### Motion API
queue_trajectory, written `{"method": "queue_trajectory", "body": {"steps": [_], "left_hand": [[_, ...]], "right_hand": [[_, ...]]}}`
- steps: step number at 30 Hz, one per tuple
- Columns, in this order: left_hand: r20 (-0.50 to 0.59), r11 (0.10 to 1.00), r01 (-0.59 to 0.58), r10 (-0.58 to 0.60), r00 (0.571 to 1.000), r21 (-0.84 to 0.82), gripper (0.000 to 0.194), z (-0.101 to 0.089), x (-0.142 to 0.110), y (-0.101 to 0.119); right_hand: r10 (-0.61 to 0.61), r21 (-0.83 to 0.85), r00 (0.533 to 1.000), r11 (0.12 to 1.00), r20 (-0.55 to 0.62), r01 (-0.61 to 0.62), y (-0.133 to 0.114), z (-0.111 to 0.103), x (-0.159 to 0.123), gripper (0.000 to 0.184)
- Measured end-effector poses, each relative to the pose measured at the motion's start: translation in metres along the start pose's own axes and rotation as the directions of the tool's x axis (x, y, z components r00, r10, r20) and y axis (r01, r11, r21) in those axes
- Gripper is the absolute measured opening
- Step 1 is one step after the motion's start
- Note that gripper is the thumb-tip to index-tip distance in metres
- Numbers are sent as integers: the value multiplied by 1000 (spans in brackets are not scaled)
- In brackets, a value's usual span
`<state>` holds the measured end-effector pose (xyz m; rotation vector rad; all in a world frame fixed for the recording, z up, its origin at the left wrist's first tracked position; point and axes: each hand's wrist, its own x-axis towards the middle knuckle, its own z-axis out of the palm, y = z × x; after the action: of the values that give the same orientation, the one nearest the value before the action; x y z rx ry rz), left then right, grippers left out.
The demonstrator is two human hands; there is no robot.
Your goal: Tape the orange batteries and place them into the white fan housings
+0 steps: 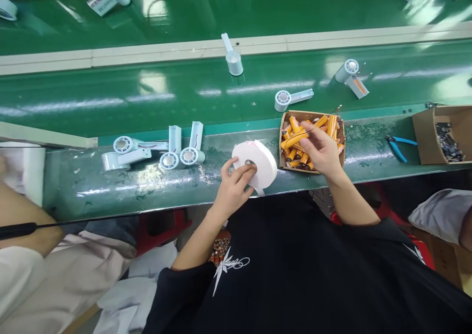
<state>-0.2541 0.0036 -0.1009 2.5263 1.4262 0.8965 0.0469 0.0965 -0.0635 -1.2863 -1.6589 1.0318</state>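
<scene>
My left hand is closed on a white roll of tape that stands at the near edge of the green bench, fingers at its core. My right hand reaches into a small cardboard box full of orange cylindrical battery cells and pinches one orange cell lifted above the pile. Thin wires trail from the cells.
Several white fan housings lie to the left on the bench ledge, others on the green conveyor. Blue pliers and a cardboard box of small parts sit to the right. Another person's arm is at the left.
</scene>
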Motion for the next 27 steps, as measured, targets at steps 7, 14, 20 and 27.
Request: {"method": "queue_trajectory", "body": {"steps": [7,14,20,27], "left_hand": [[82,990,-120,114,990,79,54,-19,11,1],[204,948,-285,255,945,138,56,-39,19,-6],[243,947,-319,303,921,28,58,-45,31,-3],[253,972,-231,231,939,-31,63,-50,34,-4]], "right_hand": [[96,331,982,932,165,-147,-41,-8,-19,60],[124,-268,892,963,435,-3,-68,-43,-4,47],[107,-470,746,832,658,295,-68,-33,7,70],[115,-294,808,953,578,75,-52,-23,3,76]]}}
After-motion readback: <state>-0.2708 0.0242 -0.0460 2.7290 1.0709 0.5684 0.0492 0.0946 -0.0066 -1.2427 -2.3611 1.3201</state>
